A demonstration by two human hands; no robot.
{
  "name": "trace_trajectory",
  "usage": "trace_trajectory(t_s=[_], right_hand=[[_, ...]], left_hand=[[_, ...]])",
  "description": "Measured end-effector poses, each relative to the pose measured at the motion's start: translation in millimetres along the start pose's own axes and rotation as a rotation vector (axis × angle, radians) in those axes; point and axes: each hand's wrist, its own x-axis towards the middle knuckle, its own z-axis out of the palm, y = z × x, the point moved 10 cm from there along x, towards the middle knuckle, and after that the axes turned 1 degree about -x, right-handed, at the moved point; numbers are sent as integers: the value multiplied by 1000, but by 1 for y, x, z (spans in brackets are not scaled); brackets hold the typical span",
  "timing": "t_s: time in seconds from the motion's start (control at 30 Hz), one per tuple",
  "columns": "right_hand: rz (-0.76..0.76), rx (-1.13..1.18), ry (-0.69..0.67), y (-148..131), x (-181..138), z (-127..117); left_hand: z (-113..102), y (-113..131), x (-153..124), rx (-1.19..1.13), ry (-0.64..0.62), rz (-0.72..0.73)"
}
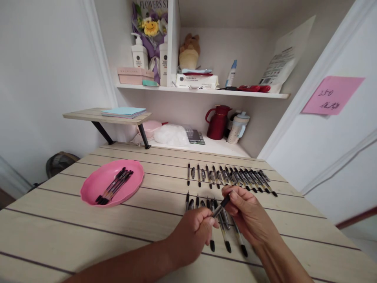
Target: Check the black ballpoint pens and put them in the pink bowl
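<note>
Above the front row of pens, a black-and-clear pen (pixel 220 207) is held at a slant between my two hands. My left hand (pixel 193 232) is closed round its lower part. At the upper black end, my right hand (pixel 246 210) pinches with thumb and fingers, which partly hide that end. Beneath and between the hands lie several pens (pixel 225 236) with black ends, some covered by my fingers. Farther back runs a row of pens (pixel 246 177) side by side, with small dark caps (pixel 203 175) between some of them.
To the left, a pink dish (pixel 88 192) holds several pens. A small raised shelf (pixel 85 114) carries blue-topped papers (pixel 123 112). At the back stand a red jug (pixel 218 122) and a speckled cup (pixel 237 127), beside a white plastic bag (pixel 171 135).
</note>
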Motion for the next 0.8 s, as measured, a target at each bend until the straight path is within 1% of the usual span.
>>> trace_trajectory(t_s=[0.1,0.2,0.27,0.43,0.63,0.8], right_hand=[[-16,-19,-8,-2,-2,2],[-5,-19,-69,-6,-4,8],[9,-15,-84,-7,-4,9],[-17,-15,-15,-6,-1,0],[24,-54,-65,-1,-2,4],[-35,-67,3,-4,0,-4]], left_hand=[[-2,5,0,55,16,31],[0,1,1,29,-15,-6],[0,-2,2,8,-24,-29],[2,-3,1,-2,-39,-20],[3,-5,0,-13,-48,-60],[2,-6,1,2,-30,-38]])
